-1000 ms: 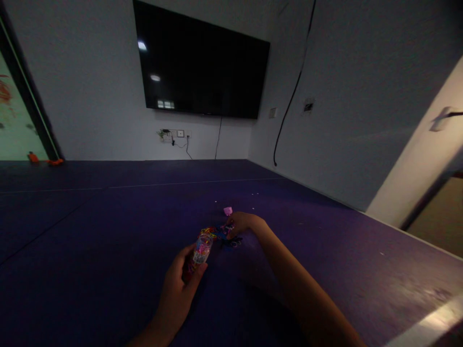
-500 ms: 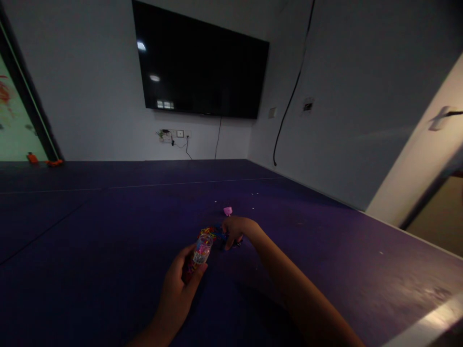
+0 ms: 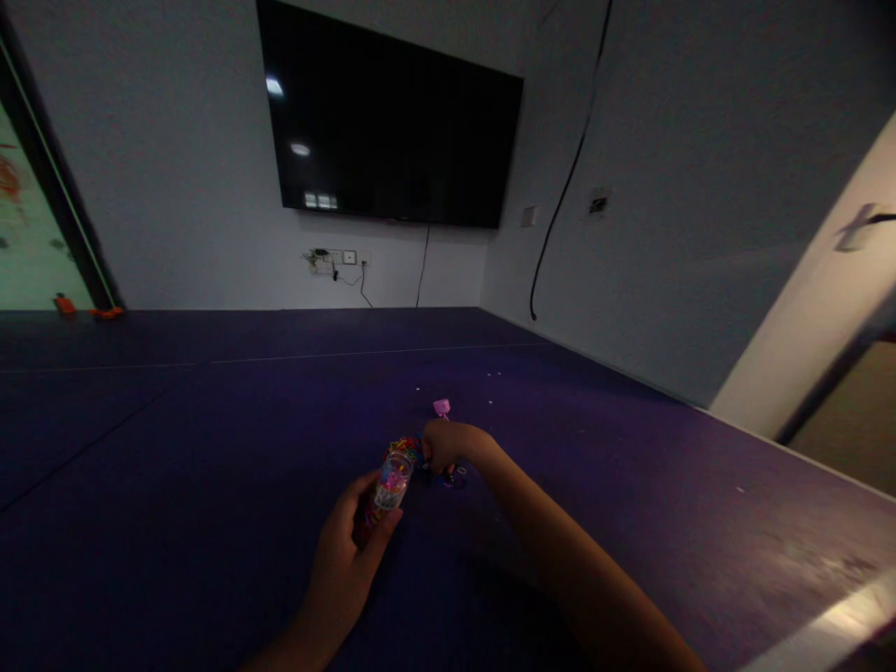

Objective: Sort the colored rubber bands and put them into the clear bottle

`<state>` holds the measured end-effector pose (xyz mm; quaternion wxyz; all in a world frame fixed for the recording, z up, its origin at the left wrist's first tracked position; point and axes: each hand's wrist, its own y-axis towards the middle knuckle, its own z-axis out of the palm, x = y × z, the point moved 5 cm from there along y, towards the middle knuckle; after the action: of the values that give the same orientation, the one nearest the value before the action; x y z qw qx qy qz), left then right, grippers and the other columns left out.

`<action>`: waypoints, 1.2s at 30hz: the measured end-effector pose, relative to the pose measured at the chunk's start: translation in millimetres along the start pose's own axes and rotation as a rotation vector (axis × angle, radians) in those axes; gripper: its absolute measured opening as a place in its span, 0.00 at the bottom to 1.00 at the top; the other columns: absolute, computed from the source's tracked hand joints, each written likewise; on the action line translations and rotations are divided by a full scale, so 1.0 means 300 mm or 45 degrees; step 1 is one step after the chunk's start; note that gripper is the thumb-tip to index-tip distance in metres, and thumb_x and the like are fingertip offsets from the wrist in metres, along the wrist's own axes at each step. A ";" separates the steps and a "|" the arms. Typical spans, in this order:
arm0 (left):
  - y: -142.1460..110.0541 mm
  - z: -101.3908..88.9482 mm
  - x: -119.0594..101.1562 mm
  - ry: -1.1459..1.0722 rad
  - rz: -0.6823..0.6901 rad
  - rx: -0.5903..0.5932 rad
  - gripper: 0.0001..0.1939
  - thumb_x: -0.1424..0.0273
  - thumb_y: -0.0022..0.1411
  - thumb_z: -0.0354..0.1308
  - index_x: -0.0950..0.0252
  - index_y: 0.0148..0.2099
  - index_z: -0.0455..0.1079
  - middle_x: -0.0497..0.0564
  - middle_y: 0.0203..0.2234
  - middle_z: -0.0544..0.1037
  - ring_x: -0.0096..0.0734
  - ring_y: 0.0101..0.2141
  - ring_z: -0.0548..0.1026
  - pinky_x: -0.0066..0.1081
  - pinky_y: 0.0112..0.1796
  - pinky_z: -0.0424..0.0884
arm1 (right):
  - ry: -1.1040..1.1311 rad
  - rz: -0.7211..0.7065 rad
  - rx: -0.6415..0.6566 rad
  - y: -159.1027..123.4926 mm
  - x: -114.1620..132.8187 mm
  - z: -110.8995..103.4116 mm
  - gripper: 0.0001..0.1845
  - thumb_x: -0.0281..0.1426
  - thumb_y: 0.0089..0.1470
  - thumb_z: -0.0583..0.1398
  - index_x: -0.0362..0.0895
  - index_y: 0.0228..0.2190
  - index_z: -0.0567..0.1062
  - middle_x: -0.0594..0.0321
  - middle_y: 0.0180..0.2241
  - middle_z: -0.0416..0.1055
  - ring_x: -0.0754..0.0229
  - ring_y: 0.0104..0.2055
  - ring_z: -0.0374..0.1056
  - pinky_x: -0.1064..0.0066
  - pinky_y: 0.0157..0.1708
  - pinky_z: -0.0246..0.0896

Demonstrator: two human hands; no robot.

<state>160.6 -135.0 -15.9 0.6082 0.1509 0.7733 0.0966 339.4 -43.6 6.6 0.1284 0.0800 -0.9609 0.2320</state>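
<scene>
My left hand (image 3: 350, 537) is wrapped round a small clear plastic jar (image 3: 393, 481), tilted with its open mouth away from me. Bright bits, mostly pink and red, show inside it. Just beyond the mouth lies a pile of small colourful rubber bands (image 3: 404, 448), red, yellow, green and blue. Over the right side of this pile is my right hand (image 3: 442, 446), its fingers closed and pointing down; what they hold is hidden. A few loose bands (image 3: 455, 476) lie below that hand. A small pink cap-like piece (image 3: 441, 407) sits behind it.
All of this is on a wide dark purple surface (image 3: 210, 420) with several tiny white scraps. A large black television (image 3: 392, 112) hangs on the far wall above sockets (image 3: 336, 259). A black cable (image 3: 560, 210) runs down the right wall.
My right hand has shifted slightly left towards the jar, and its fingers have closed together. Loose bands beneath it show more. The left hand and jar stay almost still.
</scene>
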 end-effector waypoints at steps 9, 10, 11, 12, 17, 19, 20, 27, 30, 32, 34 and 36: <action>0.001 0.000 -0.017 -0.025 0.006 -0.012 0.23 0.58 0.52 0.57 0.64 0.48 0.66 0.56 0.42 0.75 0.41 0.42 0.74 0.39 0.44 0.68 | -0.100 -0.147 -0.163 0.009 0.005 -0.016 0.06 0.21 0.37 0.60 0.37 0.23 0.75 0.59 0.22 0.74 0.63 0.23 0.69 0.78 0.21 0.59; 0.001 0.000 -0.016 -0.025 0.008 -0.014 0.23 0.58 0.52 0.58 0.63 0.48 0.66 0.55 0.43 0.75 0.41 0.42 0.74 0.40 0.45 0.68 | -0.088 -0.142 -0.203 0.010 -0.001 -0.022 0.07 0.21 0.36 0.60 0.37 0.24 0.76 0.59 0.21 0.74 0.64 0.23 0.69 0.79 0.20 0.58; 0.001 -0.001 -0.013 -0.022 0.007 -0.014 0.23 0.58 0.52 0.57 0.63 0.48 0.66 0.55 0.43 0.75 0.41 0.42 0.73 0.40 0.45 0.68 | -0.072 -0.135 -0.242 0.010 -0.006 -0.030 0.07 0.21 0.36 0.60 0.37 0.25 0.76 0.59 0.21 0.74 0.64 0.22 0.68 0.80 0.20 0.57; 0.000 -0.001 -0.010 -0.017 0.006 -0.012 0.23 0.58 0.52 0.57 0.63 0.48 0.66 0.55 0.43 0.75 0.41 0.43 0.73 0.40 0.45 0.68 | -0.058 -0.131 -0.281 0.010 -0.011 -0.039 0.08 0.21 0.36 0.60 0.37 0.25 0.76 0.60 0.21 0.73 0.65 0.22 0.68 0.80 0.20 0.57; -0.001 0.000 -0.002 -0.020 0.000 -0.012 0.23 0.58 0.52 0.57 0.63 0.48 0.66 0.56 0.43 0.75 0.42 0.43 0.73 0.41 0.46 0.67 | 0.030 -0.217 -0.485 -0.019 -0.011 -0.115 0.09 0.21 0.35 0.60 0.37 0.25 0.77 0.62 0.22 0.73 0.65 0.24 0.68 0.80 0.22 0.57; 0.000 0.002 -0.003 -0.040 -0.008 -0.017 0.23 0.58 0.52 0.58 0.63 0.48 0.66 0.56 0.43 0.75 0.42 0.43 0.73 0.40 0.45 0.68 | 0.111 -0.269 -0.546 -0.042 -0.002 -0.147 0.11 0.21 0.34 0.60 0.38 0.26 0.77 0.63 0.22 0.73 0.65 0.24 0.68 0.79 0.23 0.57; 0.000 0.002 -0.003 -0.046 -0.013 -0.020 0.23 0.58 0.51 0.58 0.63 0.48 0.66 0.56 0.43 0.75 0.42 0.42 0.73 0.40 0.45 0.68 | 0.166 -0.294 -0.558 -0.055 0.004 -0.160 0.11 0.22 0.35 0.60 0.38 0.27 0.77 0.63 0.22 0.73 0.65 0.24 0.67 0.79 0.22 0.57; 0.002 0.005 -0.012 -0.075 -0.027 0.030 0.23 0.57 0.51 0.58 0.64 0.48 0.67 0.55 0.40 0.76 0.40 0.39 0.75 0.37 0.40 0.70 | 0.561 -0.565 -0.526 -0.181 0.120 -0.199 0.10 0.23 0.38 0.59 0.38 0.29 0.76 0.63 0.23 0.72 0.68 0.24 0.65 0.79 0.22 0.57; 0.002 0.005 -0.010 -0.090 -0.058 0.031 0.23 0.58 0.51 0.58 0.64 0.47 0.68 0.55 0.38 0.77 0.39 0.36 0.75 0.35 0.37 0.71 | 0.645 -0.599 -0.481 -0.224 0.171 -0.196 0.10 0.23 0.38 0.59 0.38 0.28 0.76 0.64 0.23 0.72 0.69 0.23 0.64 0.79 0.22 0.56; 0.002 0.008 -0.006 -0.116 -0.075 0.036 0.23 0.58 0.50 0.59 0.65 0.46 0.68 0.55 0.37 0.77 0.39 0.35 0.75 0.34 0.35 0.71 | 0.660 -0.607 -0.470 -0.237 0.195 -0.192 0.09 0.22 0.38 0.59 0.38 0.28 0.76 0.65 0.22 0.71 0.70 0.23 0.64 0.79 0.23 0.56; 0.002 0.013 -0.001 -0.152 -0.080 0.057 0.23 0.58 0.51 0.58 0.65 0.46 0.67 0.54 0.36 0.77 0.38 0.35 0.75 0.33 0.34 0.71 | 0.665 -0.618 -0.471 -0.239 0.211 -0.186 0.09 0.21 0.38 0.59 0.38 0.27 0.76 0.66 0.22 0.71 0.71 0.23 0.64 0.80 0.23 0.56; 0.000 0.017 0.002 -0.171 -0.079 0.080 0.23 0.57 0.51 0.58 0.65 0.47 0.67 0.54 0.35 0.76 0.37 0.34 0.75 0.32 0.33 0.71 | 0.670 -0.625 -0.474 -0.232 0.221 -0.178 0.10 0.21 0.37 0.60 0.38 0.27 0.76 0.66 0.22 0.71 0.71 0.23 0.63 0.80 0.22 0.55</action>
<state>165.4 -134.9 -17.5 0.6563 0.1521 0.7377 0.0429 302.1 -86.3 100.8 0.4338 0.2204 -0.8731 0.0290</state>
